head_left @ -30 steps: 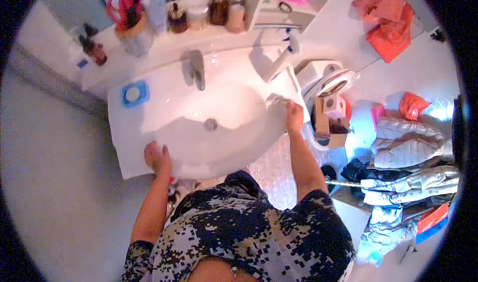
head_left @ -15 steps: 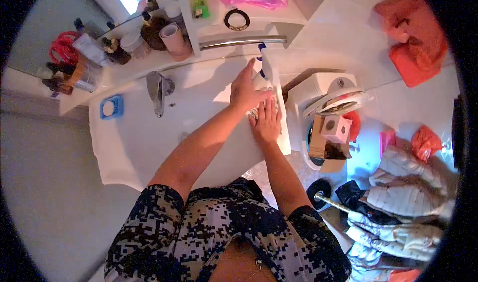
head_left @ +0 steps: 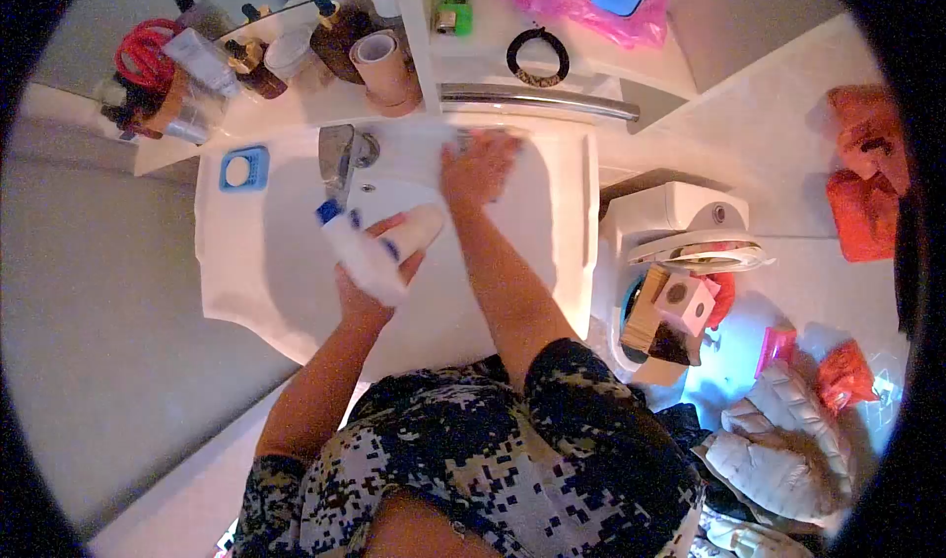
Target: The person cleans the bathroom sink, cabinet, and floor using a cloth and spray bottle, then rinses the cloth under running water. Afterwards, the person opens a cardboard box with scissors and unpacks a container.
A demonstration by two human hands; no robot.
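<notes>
My left hand (head_left: 367, 287) is closed around white plastic bottles (head_left: 363, 254) with blue caps, seemingly two, held tilted over the basin. Motion blurs them a little. Up at the back ledge of the white washbasin (head_left: 296, 252), right of the tap (head_left: 337, 159), my right hand (head_left: 480, 169) presses down with its fingers over a pale cloth (head_left: 492, 205). Most of the cloth is hidden under the hand, and the hand is blurred.
A blue soap dish (head_left: 243, 170) with white soap sits at the basin's left. Bottles and a paper roll (head_left: 382, 70) line the shelf behind. A metal rail (head_left: 542, 102) runs above the ledge. A washing machine (head_left: 670, 208) with its lid raised stands at right.
My left hand has lifted the bottles from the basin's right side and brought them left and nearer. My right hand has moved with the cloth to the back ledge. The view has shifted.
</notes>
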